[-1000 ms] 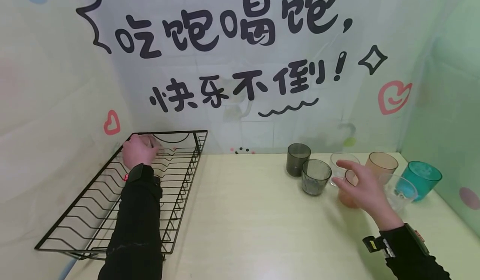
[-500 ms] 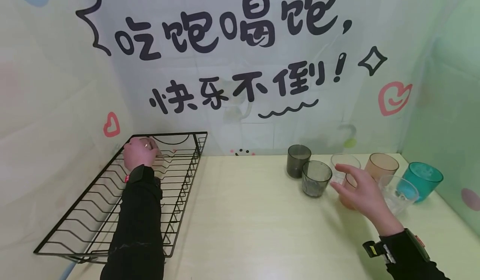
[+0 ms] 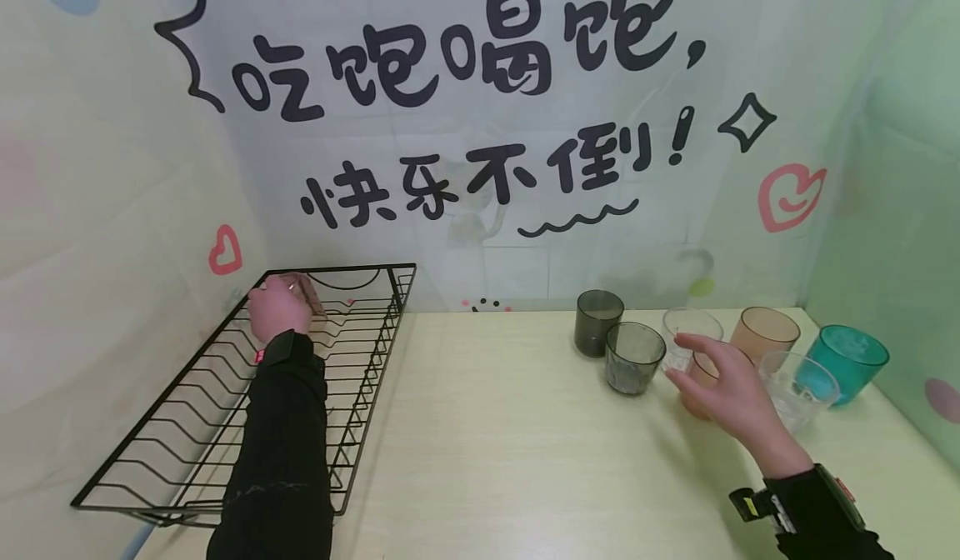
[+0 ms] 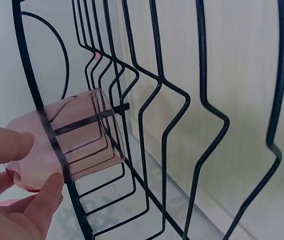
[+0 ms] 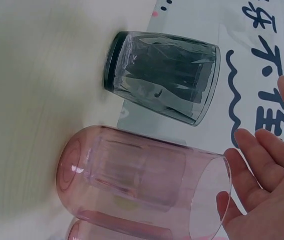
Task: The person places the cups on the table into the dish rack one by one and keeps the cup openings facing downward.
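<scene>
While my left hand (image 3: 279, 310) reaches over the far left corner of a black wire rack (image 3: 360, 267), it pinches a see-through pink glass (image 4: 81, 135), thumb on one side and fingers on the other. The glass is at that same corner of the rack, its rounded end towards my palm and its other end towards the wires, which show through it; whether it rests on them I cannot tell. The rack runs along the left edge of a pale, wood-grained surface (image 3: 487, 443).

Near the right part of the surface, my right hand (image 3: 731, 389) hangs with thumb and fingers wide apart. Its fingertips are just beside the rim of an upright peach glass (image 5: 147, 180); I cannot tell whether they touch.

Around that hand, more glasses stand towards the surface's far right corner. Two smoky grey ones are on its left, one (image 3: 598, 323) by the far edge and one (image 3: 633, 364) slightly nearer. Behind the hand are a clear glass (image 3: 686, 327) and a second peach glass (image 3: 765, 335). A teal glass (image 3: 855, 360) stands by the right edge, with another clear tumbler (image 3: 802, 389) just before it.
</scene>
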Motion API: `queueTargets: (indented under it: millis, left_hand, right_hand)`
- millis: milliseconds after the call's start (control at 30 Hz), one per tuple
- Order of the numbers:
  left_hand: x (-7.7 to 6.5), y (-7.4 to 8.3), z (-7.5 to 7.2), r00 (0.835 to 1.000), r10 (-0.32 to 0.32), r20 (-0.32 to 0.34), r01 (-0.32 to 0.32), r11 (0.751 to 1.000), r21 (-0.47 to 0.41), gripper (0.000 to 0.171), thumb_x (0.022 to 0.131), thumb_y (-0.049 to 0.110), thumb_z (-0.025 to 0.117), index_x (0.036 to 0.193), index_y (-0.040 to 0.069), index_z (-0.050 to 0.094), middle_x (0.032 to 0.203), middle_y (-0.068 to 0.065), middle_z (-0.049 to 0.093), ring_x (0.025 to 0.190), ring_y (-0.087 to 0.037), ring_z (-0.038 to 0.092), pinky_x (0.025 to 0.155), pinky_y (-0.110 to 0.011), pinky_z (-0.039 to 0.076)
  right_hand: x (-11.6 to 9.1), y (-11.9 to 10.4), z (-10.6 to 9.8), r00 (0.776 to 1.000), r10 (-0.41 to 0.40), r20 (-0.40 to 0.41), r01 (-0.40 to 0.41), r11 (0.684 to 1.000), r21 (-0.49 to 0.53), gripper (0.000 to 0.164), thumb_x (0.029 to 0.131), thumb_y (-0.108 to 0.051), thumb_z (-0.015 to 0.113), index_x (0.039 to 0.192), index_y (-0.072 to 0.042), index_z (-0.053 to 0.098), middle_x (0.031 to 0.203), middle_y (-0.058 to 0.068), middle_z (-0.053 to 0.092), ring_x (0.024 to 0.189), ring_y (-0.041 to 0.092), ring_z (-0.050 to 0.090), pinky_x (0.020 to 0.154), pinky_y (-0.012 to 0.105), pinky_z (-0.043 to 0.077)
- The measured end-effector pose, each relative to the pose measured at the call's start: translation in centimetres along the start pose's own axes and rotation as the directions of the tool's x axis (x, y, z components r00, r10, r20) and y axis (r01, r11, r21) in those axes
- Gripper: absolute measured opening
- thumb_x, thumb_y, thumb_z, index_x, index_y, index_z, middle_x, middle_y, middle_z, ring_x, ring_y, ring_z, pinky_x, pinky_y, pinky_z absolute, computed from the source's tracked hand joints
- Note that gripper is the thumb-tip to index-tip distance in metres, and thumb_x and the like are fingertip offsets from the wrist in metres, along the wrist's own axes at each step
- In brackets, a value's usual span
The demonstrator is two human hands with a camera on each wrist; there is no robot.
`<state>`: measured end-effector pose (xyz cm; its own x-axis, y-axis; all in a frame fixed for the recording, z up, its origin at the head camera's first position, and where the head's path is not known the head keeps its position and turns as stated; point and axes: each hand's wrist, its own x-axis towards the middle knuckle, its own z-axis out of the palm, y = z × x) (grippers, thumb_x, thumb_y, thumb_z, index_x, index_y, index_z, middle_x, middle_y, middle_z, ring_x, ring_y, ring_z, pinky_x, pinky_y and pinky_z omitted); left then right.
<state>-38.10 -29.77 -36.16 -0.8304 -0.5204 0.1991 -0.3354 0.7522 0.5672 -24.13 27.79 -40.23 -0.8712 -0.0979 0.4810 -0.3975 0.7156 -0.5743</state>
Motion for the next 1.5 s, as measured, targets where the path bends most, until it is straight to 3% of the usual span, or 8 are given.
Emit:
queueTargets:
  millis: [233, 433, 633, 967, 1200, 1500]
  left_hand:
    - [0.2, -0.2, 0.3, 0.999, -0.006, 0.032, 0.006, 1.000, -0.006, 0.051, 0.103, 0.019, 0.045, 0.143, -0.010, 0.035, 0.133, -0.041, 0.038, 0.121, -0.055, 0.042, 0.088, -0.065, 0.046]
    - [-0.2, 0.3, 0.2, 1.000, -0.011, -0.001, 0.011, 1.000, 0.017, 0.059, 0.100, 0.033, 0.044, 0.140, -0.011, 0.037, 0.133, -0.038, 0.039, 0.121, -0.054, 0.042, 0.085, -0.068, 0.047]
    - [-0.3, 0.6, -0.8, 1.000, 0.008, -0.011, -0.008, 0.999, 0.045, 0.059, 0.099, 0.034, 0.043, 0.135, -0.012, 0.039, 0.131, -0.038, 0.040, 0.121, -0.053, 0.042, 0.087, -0.068, 0.045]
    - [0.1, 0.8, -2.6, 0.993, 0.118, 0.018, -0.120, 0.986, 0.119, 0.054, 0.092, 0.030, 0.055, 0.122, -0.013, 0.041, 0.123, -0.038, 0.041, 0.115, -0.054, 0.040, 0.084, -0.067, 0.045]
    - [-0.1, 1.4, -3.5, 0.984, 0.172, 0.036, -0.175, 0.973, 0.150, 0.045, 0.090, 0.027, 0.056, 0.111, -0.010, 0.042, 0.116, -0.037, 0.042, 0.110, -0.054, 0.042, 0.075, -0.066, 0.045]
    - [-0.7, 2.3, -4.3, 0.964, 0.245, 0.101, -0.259, 0.950, 0.172, 0.038, 0.086, 0.021, 0.060, 0.105, -0.009, 0.045, 0.108, -0.034, 0.043, 0.102, -0.052, 0.043, 0.073, -0.066, 0.046]
  right_hand:
    - [-0.2, 0.2, 0.0, 1.000, -0.013, -0.010, 0.013, 1.000, -0.001, 0.049, 0.086, -0.010, 0.077, 0.128, 0.006, 0.058, 0.124, 0.027, 0.061, 0.117, 0.045, 0.053, 0.095, 0.060, 0.040]
    - [0.1, 0.1, 0.1, 0.999, -0.036, -0.003, 0.036, 0.999, -0.025, 0.049, 0.086, -0.010, 0.077, 0.128, 0.006, 0.058, 0.124, 0.026, 0.061, 0.116, 0.045, 0.054, 0.095, 0.060, 0.041]
    - [0.7, 0.2, 0.1, 0.996, -0.084, 0.016, 0.085, 0.994, -0.072, 0.052, 0.084, -0.011, 0.079, 0.129, 0.006, 0.058, 0.124, 0.026, 0.061, 0.115, 0.046, 0.053, 0.094, 0.060, 0.041]
    - [1.5, 0.0, 0.7, 0.988, -0.152, 0.032, 0.155, 0.982, -0.106, 0.053, 0.080, -0.010, 0.082, 0.126, 0.007, 0.060, 0.120, 0.025, 0.064, 0.112, 0.044, 0.056, 0.093, 0.056, 0.044]
    - [1.7, -0.2, 1.0, 0.987, -0.146, 0.067, 0.154, 0.979, -0.137, 0.052, 0.081, -0.010, 0.080, 0.126, 0.007, 0.060, 0.121, 0.025, 0.063, 0.113, 0.045, 0.055, 0.095, 0.058, 0.042]
    - [1.9, -0.2, 1.4, 0.981, -0.170, 0.088, 0.182, 0.972, -0.151, 0.051, 0.081, -0.010, 0.080, 0.125, 0.006, 0.060, 0.120, 0.024, 0.064, 0.111, 0.044, 0.056, 0.094, 0.058, 0.043]
